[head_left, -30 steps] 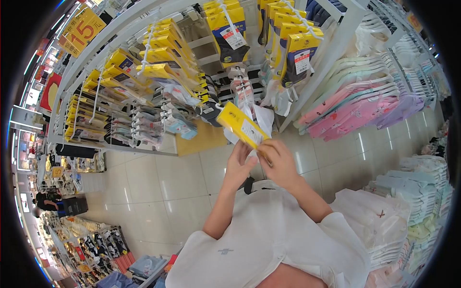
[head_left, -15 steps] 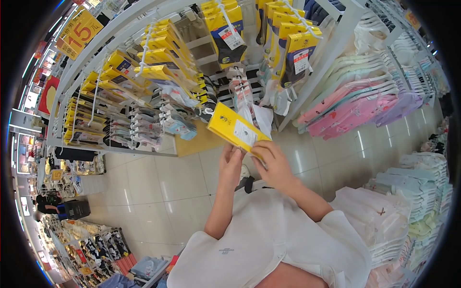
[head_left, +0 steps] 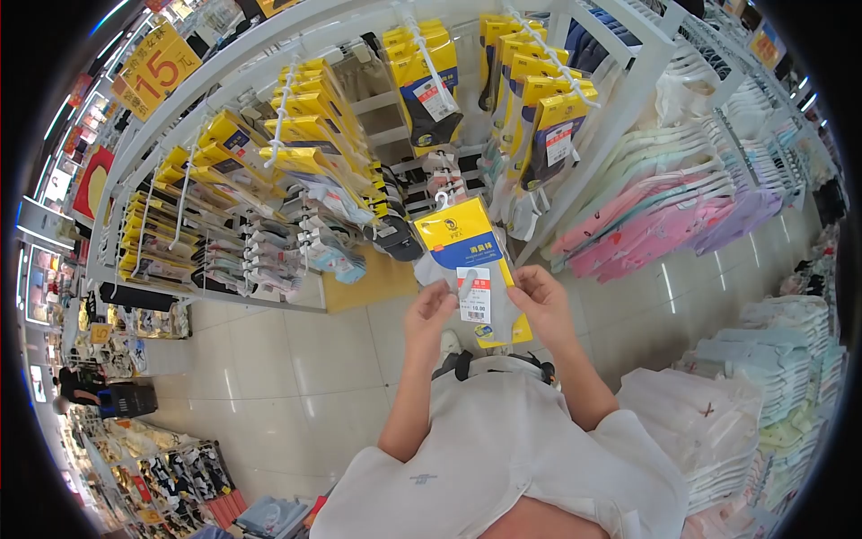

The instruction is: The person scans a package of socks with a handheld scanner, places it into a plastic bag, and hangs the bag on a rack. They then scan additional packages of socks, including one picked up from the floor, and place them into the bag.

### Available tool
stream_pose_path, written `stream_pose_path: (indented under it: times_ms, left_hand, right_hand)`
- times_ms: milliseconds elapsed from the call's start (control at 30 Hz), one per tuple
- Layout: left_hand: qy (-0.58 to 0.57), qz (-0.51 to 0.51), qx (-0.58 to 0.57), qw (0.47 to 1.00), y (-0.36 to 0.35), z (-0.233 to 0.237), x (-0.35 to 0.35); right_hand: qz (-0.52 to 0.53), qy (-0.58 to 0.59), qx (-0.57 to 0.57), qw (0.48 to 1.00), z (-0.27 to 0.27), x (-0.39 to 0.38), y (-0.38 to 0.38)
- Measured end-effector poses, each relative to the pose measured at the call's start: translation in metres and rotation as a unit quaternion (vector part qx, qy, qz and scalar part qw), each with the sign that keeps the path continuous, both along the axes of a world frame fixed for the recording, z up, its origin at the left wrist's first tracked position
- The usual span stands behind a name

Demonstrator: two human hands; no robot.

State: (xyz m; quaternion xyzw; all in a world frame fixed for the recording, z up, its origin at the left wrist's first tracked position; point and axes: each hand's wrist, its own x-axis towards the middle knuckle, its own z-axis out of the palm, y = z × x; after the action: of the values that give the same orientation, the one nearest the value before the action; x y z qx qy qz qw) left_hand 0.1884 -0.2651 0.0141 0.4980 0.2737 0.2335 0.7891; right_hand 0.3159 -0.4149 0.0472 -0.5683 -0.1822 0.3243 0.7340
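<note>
A yellow and blue pack of socks [head_left: 453, 235] is held upright in front of my chest, its printed front and white price tag facing me. A white hook stands at its top, and pale grey sock fabric shows in the middle. My left hand [head_left: 429, 313] is closed at the pack's left edge, fingertips by the price tag. On the opposite side my right hand [head_left: 540, 304] pinches the right edge between thumb and fingers. Just beyond the pack, more sock packs [head_left: 422, 90] hang from rack hooks.
A white display rack [head_left: 620, 121] with several rows of sock packs stands ahead. Pink and pastel clothes [head_left: 660, 225] hang at the right, with folded-looking pale garments [head_left: 691, 422] nearer me. Tiled floor [head_left: 278, 359] lies below. A person [head_left: 76, 388] is far left.
The pack has turned from its plain yellow back, held tilted, to its printed front, held nearly upright. My hands have moved apart to its two sides.
</note>
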Motion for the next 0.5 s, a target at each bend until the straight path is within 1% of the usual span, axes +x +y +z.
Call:
stream_pose_path:
  times_ms: [67, 167, 300, 467, 500]
  left_hand:
    - [-0.016, -0.012, -0.009, 1.0, -0.004, 0.004, 0.001]
    - [-0.027, -0.001, -0.011, 1.0, -0.004, 0.012, 0.004]
    - [-0.027, -0.02, 0.001, 0.999, 0.0, 0.005, 0.002]
    - [-0.011, -0.013, -0.013, 1.0, 0.0, 0.008, 0.005]
    - [-0.012, 0.0, -0.033, 0.999, 0.0, 0.006, 0.004]
  right_hand:
    - [-0.007, 0.004, -0.007, 1.0, -0.001, 0.001, 0.002]
    - [-0.004, 0.011, -0.015, 1.0, -0.007, 0.002, 0.003]
    - [0.003, 0.021, -0.023, 1.0, -0.016, 0.002, 0.005]
    - [0.016, -0.014, -0.055, 0.998, -0.026, 0.003, 0.004]
    - [0.016, -0.018, -0.058, 0.998, -0.031, 0.004, 0.003]
